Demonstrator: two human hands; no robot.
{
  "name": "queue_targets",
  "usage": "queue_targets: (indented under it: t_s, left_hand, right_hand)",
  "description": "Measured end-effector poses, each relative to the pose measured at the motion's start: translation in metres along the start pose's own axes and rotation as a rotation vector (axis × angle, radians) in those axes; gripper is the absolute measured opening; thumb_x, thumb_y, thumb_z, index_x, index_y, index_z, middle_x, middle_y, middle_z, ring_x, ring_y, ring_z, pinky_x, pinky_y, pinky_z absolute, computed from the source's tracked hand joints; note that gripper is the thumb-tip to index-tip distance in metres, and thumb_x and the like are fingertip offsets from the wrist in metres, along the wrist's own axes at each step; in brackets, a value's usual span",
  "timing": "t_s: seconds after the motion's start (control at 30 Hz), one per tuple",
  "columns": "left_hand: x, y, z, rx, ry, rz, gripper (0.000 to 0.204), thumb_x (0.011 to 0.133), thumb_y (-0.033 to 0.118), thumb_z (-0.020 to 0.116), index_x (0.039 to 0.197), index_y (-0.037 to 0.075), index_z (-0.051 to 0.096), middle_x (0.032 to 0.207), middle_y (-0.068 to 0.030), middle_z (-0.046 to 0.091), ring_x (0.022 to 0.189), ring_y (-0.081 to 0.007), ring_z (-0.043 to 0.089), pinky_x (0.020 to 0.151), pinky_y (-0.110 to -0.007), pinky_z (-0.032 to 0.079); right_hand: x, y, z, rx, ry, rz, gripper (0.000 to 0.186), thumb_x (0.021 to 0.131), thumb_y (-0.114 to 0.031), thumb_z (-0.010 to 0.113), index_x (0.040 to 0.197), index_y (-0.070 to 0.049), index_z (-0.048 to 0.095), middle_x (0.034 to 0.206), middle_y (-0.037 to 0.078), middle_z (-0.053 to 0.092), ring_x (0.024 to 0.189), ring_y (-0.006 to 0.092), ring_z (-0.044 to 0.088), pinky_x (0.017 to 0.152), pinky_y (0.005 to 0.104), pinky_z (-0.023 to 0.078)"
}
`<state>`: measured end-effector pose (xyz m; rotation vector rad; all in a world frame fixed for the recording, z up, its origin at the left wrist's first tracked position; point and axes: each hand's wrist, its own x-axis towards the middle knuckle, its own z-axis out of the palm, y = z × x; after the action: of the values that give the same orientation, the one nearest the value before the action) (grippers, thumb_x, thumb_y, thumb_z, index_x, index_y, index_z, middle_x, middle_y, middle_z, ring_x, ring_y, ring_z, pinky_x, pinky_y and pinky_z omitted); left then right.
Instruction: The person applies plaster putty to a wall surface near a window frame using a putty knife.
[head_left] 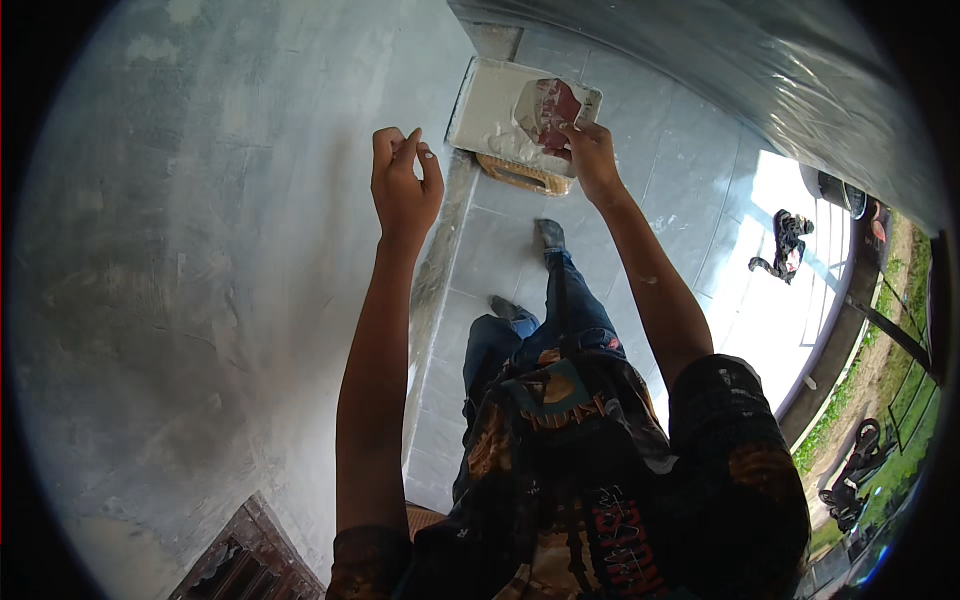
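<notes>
My right hand (592,158) grips a flat, dark red scraper-like piece (560,104) smeared with pale paste, its exact kind unclear. It is over the right part of a white rectangular tray (478,118) that holds whitish paste. Beside the grey wall, to the left of the tray, my left hand (408,190) is raised with loosely bent fingers. The thumb stands apart from them, a white spot at its tip, and nothing shows in this hand.
The tray rests above a tan woven-looking object (525,176). A patchy grey wall (200,250) fills the left. Grey floor tiles (670,160) extend right to dark footwear (788,240) in sunlight. Grey sheeting (800,90) hangs upper right; a wooden vent (250,550) is lower left.
</notes>
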<state>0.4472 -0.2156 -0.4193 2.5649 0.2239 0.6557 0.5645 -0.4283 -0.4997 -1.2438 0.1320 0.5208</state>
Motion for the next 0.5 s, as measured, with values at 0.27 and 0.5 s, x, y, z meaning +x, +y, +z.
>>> queue_targets:
  t_s: [0.27, 0.5]
  left_hand:
    - [-0.047, -0.061, 0.113, 0.076, -0.379, -0.177, 0.028, 0.091, 0.010, 0.055, 0.108, -0.009, 0.066, 0.098, -0.0122, 0.048, 0.085, -0.0263, 0.056, 0.073, -0.038, 0.050]
    - [-0.066, -0.100, 0.165, 0.087, -0.498, -0.161, 0.034, 0.089, 0.013, 0.057, 0.115, -0.007, 0.064, 0.104, -0.0148, 0.049, 0.091, -0.0298, 0.058, 0.077, -0.040, 0.051]
  right_hand:
    - [0.066, 0.123, -0.060, -0.462, 0.122, 0.153, 0.022, 0.085, -0.011, 0.065, 0.090, 0.009, 0.069, 0.080, 0.019, 0.070, 0.078, 0.0256, 0.072, 0.072, 0.0363, 0.058]
    - [0.091, 0.215, -0.055, -1.098, 0.047, -0.269, 0.015, 0.082, -0.011, 0.065, 0.093, -0.002, 0.069, 0.099, 0.016, 0.061, 0.096, 0.0366, 0.061, 0.081, 0.0460, 0.052]
